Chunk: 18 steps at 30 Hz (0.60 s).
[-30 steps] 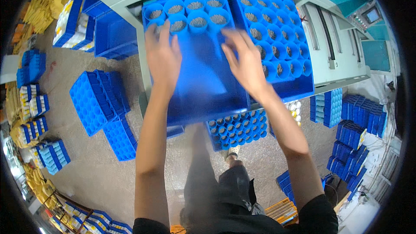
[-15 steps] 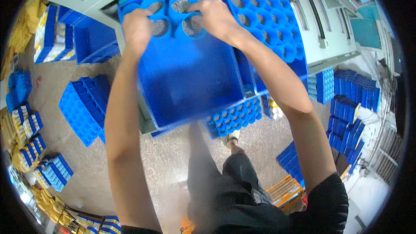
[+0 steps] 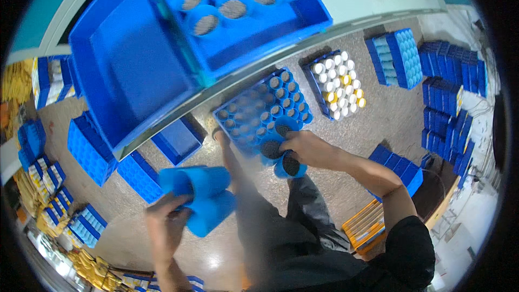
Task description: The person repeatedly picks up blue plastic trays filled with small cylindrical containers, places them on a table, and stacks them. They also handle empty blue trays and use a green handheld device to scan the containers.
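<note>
Blue plastic tubes (image 3: 203, 197) sit bunched in my left hand (image 3: 165, 224), fingers wrapped around their lower ends, low over the floor (image 3: 378, 113). My right hand (image 3: 311, 148) is curled around a cluster of three blue filled cups (image 3: 281, 148), gripping them just at the near edge of the blue tray of cups (image 3: 262, 111) on the floor. Beside that tray stands a crate of white and yellow caps (image 3: 338, 84). Above, on the worktop (image 3: 357, 0), an empty blue bin (image 3: 130, 70) sits next to a blue bin partly loaded with cups (image 3: 243, 0).
</note>
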Available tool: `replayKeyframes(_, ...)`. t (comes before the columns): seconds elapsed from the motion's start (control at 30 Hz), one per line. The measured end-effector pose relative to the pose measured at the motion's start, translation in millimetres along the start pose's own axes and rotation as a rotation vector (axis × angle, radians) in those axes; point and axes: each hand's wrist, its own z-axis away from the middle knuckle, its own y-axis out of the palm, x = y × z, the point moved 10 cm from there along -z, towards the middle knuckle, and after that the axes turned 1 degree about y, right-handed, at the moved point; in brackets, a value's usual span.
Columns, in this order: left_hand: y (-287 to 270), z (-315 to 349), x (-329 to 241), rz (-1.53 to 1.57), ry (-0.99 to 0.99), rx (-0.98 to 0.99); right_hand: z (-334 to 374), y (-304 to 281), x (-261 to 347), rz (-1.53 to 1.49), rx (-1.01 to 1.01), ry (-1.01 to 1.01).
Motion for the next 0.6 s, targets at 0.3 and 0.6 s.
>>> replayKeyframes(0.3,308.9,-178.4,202.9,0.008,0.007,-0.372,-131.5,157.5,-272.6,0.138,-0.529,0.266)
replayKeyframes(0.6,459.7,-297.5,308.3,-0.182,-0.048,-0.517,-210.7,241.8,-367.6,0.182,-0.154,0.463)
